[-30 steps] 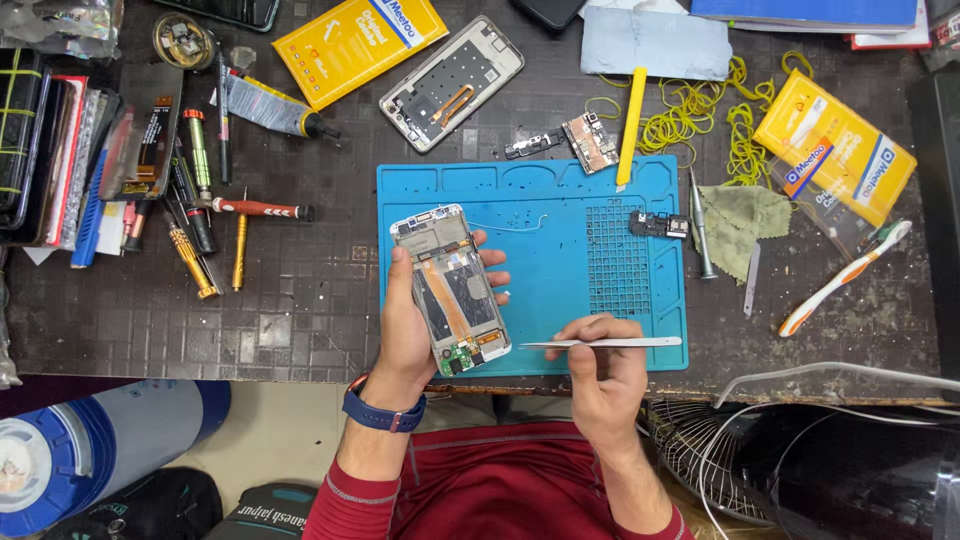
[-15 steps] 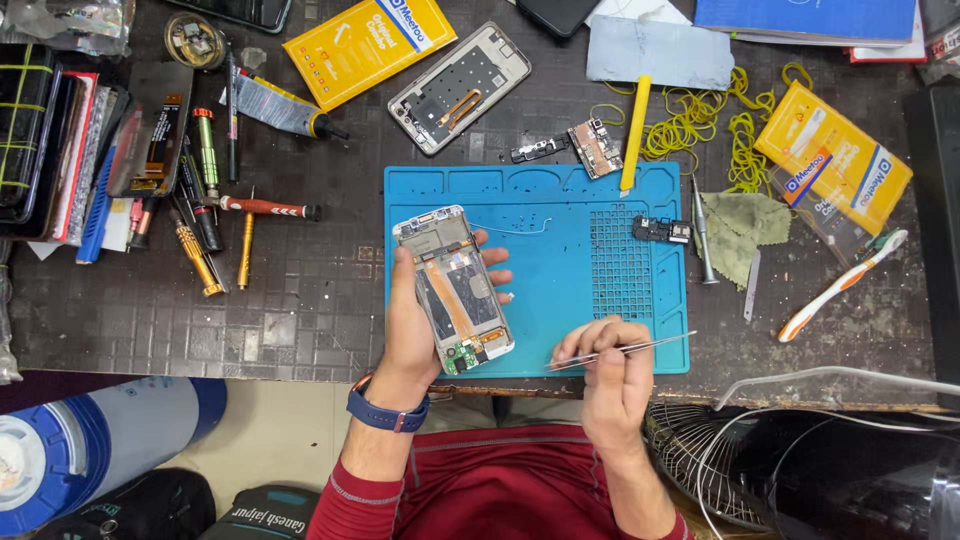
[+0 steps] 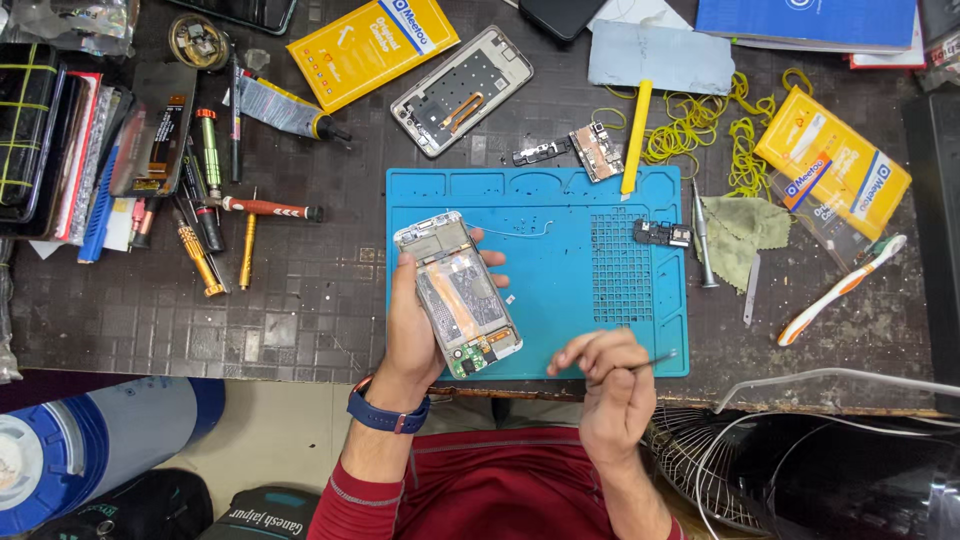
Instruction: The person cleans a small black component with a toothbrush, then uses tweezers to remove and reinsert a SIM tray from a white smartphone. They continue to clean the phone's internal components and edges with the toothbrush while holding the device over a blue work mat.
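From my seat I see the left hand (image 3: 415,330) wrapped around the opened smartphone (image 3: 458,293), fingers clamped along both long edges, holding it over the left part of the blue repair mat (image 3: 560,270) on the table (image 3: 300,300). The phone's long axis runs from upper left to lower right, its back removed and the inner parts facing up, with the small green circuit board at the lower end, the end closest to me. The right hand (image 3: 610,385) sits just right of and slightly below that end, its grip closed on slim metal tweezers (image 3: 655,360) whose tips point out to the right, away from the phone. So the phone's lower end lies to the left of the right hand, near but not touching, and the tweezer tips face the wrong way for it. A second phone frame (image 3: 462,90) lies well apart at the top of the table, and a small black component (image 3: 661,234) rests on the mat's right side.
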